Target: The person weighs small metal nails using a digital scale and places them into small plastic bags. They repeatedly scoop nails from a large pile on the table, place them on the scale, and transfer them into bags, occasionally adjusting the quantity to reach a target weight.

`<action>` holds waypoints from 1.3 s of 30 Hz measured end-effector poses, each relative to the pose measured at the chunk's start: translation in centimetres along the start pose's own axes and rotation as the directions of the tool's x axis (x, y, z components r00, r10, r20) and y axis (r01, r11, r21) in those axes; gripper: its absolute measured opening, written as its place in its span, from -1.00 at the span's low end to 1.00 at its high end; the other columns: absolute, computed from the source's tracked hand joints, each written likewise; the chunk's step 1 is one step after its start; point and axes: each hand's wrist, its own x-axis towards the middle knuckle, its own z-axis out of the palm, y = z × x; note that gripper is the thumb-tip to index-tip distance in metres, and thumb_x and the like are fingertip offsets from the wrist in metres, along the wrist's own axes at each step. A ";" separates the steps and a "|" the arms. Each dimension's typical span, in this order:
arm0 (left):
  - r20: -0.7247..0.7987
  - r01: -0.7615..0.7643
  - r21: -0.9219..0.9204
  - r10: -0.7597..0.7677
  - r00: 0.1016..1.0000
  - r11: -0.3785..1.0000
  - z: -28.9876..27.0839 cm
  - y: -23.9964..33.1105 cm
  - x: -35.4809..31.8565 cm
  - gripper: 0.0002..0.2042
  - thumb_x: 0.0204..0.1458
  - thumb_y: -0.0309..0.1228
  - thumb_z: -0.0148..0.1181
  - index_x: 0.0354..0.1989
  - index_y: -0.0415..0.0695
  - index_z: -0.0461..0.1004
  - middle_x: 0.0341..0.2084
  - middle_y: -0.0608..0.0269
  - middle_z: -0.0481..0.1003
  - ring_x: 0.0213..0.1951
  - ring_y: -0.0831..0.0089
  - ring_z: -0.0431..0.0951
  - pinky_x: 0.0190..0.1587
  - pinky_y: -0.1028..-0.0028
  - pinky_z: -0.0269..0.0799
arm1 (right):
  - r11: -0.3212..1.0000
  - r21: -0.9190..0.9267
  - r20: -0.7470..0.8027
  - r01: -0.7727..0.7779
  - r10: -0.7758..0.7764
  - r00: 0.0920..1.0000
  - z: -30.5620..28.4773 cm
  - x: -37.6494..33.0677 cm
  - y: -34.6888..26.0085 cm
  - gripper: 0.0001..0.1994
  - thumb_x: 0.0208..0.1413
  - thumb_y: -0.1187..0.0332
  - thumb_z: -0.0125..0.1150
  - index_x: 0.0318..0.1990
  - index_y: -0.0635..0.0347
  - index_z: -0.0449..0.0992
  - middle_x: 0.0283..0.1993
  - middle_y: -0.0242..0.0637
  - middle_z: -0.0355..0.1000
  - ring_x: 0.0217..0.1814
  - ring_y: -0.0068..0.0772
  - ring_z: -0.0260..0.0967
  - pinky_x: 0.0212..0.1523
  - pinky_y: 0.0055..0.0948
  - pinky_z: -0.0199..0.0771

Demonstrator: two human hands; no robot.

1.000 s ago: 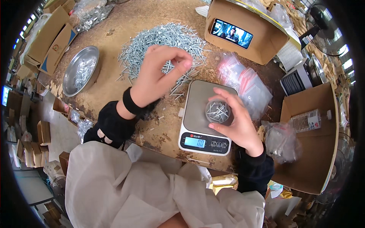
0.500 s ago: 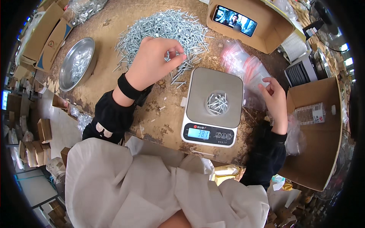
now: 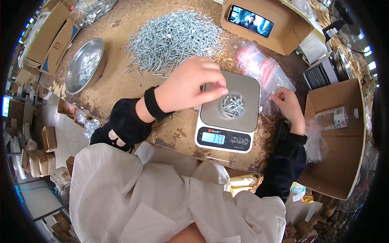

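My left hand (image 3: 194, 84) reaches over the left side of a white digital scale (image 3: 227, 142), its fingers curled and its thumb stretched toward a small clear round cup (image 3: 231, 116). Thumb and index fingertip are close together, with no object visible between them. The cup stands on the scale's grey plate and holds several silver screws (image 3: 234, 105). Right of the scale, my right hand (image 3: 288, 105) has its fingers bent together at the lower edge of clear zip bags (image 3: 269, 73) with red strips. Behind the scale lies a big heap of silver screws (image 3: 174, 40).
A metal bowl (image 3: 69, 73) with screws in a clear bag stands at the left. A cardboard box (image 3: 279, 45) holding a lit phone (image 3: 251, 21) is at the far right. Another open box (image 3: 334, 162) containing a plastic bottle (image 3: 331, 118) flanks my right arm.
My left hand has moved right and nearer, from the screw heap to beside the cup. My right hand has shifted slightly down and left, its fingers closing at the bags. The scale's reading has changed slightly.
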 end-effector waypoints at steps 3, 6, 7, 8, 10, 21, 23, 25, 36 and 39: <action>0.065 -0.056 0.102 0.050 0.997 0.993 0.6 1.9 0.8 -0.85 -0.02 -0.28 0.31 -0.42 -0.06 0.52 -0.36 0.32 0.45 -0.26 0.29 0.44 -0.18 0.30 0.29 | 0.999 -0.027 0.001 -0.023 0.023 1.000 -0.1 -0.1 0.0 -0.75 0.01 0.36 0.32 -0.50 0.33 0.39 -0.64 -0.25 0.29 -0.59 -0.44 0.22 -0.50 -0.37 0.23; 0.209 -0.069 0.174 0.031 0.977 0.982 0.8 3.5 2.0 -0.81 -0.14 -0.28 0.37 -0.44 -0.06 0.52 -0.23 0.31 0.44 -0.13 0.29 0.41 -0.10 0.29 0.30 | 0.999 -0.042 -0.009 -0.025 0.025 1.000 0.1 0.0 0.1 -0.76 0.00 0.34 0.33 -0.48 0.32 0.41 -0.61 -0.20 0.32 -0.57 -0.35 0.28 -0.48 -0.33 0.27; 0.239 -0.099 0.210 0.047 0.970 0.973 0.8 3.7 2.4 -0.81 -0.17 -0.29 0.37 -0.44 -0.07 0.53 -0.22 0.30 0.43 -0.10 0.29 0.41 -0.07 0.30 0.30 | 0.999 -0.045 -0.015 -0.031 0.030 0.999 0.1 -0.1 0.1 -0.76 -0.01 0.34 0.33 -0.47 0.31 0.42 -0.60 -0.18 0.34 -0.56 -0.31 0.31 -0.47 -0.32 0.29; 0.269 -0.130 0.243 0.062 0.961 0.961 0.9 3.9 2.9 -0.81 -0.20 -0.30 0.38 -0.45 -0.07 0.53 -0.21 0.29 0.43 -0.08 0.29 0.40 -0.04 0.31 0.29 | 0.998 -0.050 -0.015 -0.030 0.029 0.999 0.1 -0.1 0.1 -0.77 -0.01 0.33 0.33 -0.47 0.30 0.43 -0.59 -0.17 0.35 -0.54 -0.27 0.33 -0.45 -0.30 0.30; 0.340 -0.161 0.300 0.052 0.939 0.940 1.2 4.0 3.3 -0.80 -0.28 -0.34 0.39 -0.48 -0.11 0.54 -0.17 0.27 0.42 -0.01 0.29 0.38 0.02 0.33 0.26 | 0.998 -0.063 -0.014 -0.030 0.029 0.999 0.2 -0.1 0.0 -0.77 -0.02 0.32 0.33 -0.46 0.29 0.44 -0.57 -0.15 0.38 -0.50 -0.19 0.37 -0.43 -0.27 0.33; 0.349 -0.147 0.323 0.027 0.937 0.935 2.1 3.6 3.3 -0.85 -0.22 -0.38 0.33 -0.51 -0.14 0.51 -0.28 0.31 0.45 -0.01 0.33 0.41 0.07 0.30 0.24 | 0.995 -0.102 -0.017 -0.002 0.000 1.000 0.1 -0.2 -0.6 -0.78 -0.04 0.33 0.33 -0.46 0.26 0.43 -0.54 -0.14 0.39 -0.44 -0.11 0.40 -0.40 -0.23 0.34; 0.315 -0.146 0.271 0.056 0.947 0.952 1.6 3.5 3.4 -0.86 -0.18 -0.38 0.32 -0.50 -0.14 0.50 -0.26 0.31 0.46 0.01 0.32 0.41 0.10 0.28 0.22 | 0.995 -0.099 -0.011 0.002 -0.003 1.000 0.1 -0.2 -0.5 -0.79 -0.04 0.33 0.33 -0.45 0.25 0.43 -0.54 -0.14 0.39 -0.44 -0.11 0.40 -0.39 -0.23 0.35; 0.281 -0.122 0.206 0.061 0.958 0.971 0.5 3.6 3.6 -0.86 -0.14 -0.37 0.32 -0.48 -0.14 0.50 -0.24 0.30 0.47 0.04 0.31 0.41 0.13 0.26 0.21 | 0.996 -0.093 -0.014 -0.001 -0.001 1.000 0.2 -0.2 -0.6 -0.78 -0.04 0.33 0.34 -0.47 0.26 0.43 -0.54 -0.13 0.39 -0.44 -0.11 0.40 -0.39 -0.23 0.35; -0.230 0.323 0.134 -0.288 0.930 0.937 -5.6 -6.4 -1.7 -0.87 0.02 -0.46 0.32 -0.32 -0.26 0.54 -0.31 0.25 0.55 -0.21 0.41 0.53 -0.10 0.48 0.39 | 0.996 -0.043 -0.013 0.080 -0.080 0.997 0.3 -0.1 -1.6 -0.79 0.02 0.50 0.22 -0.17 0.22 0.39 -0.63 -0.18 0.31 -0.55 -0.20 0.30 -0.47 -0.26 0.24; -0.264 0.359 0.099 -0.323 0.909 0.928 -5.6 -8.3 -2.0 -0.87 0.04 -0.47 0.30 -0.33 -0.28 0.53 -0.34 0.23 0.55 -0.25 0.42 0.53 -0.13 0.48 0.39 | 0.996 -0.054 -0.055 0.071 -0.074 0.996 -0.2 -0.3 -1.6 -0.78 0.00 0.53 0.17 -0.16 0.22 0.41 -0.67 -0.17 0.23 -0.60 -0.24 0.22 -0.49 -0.27 0.19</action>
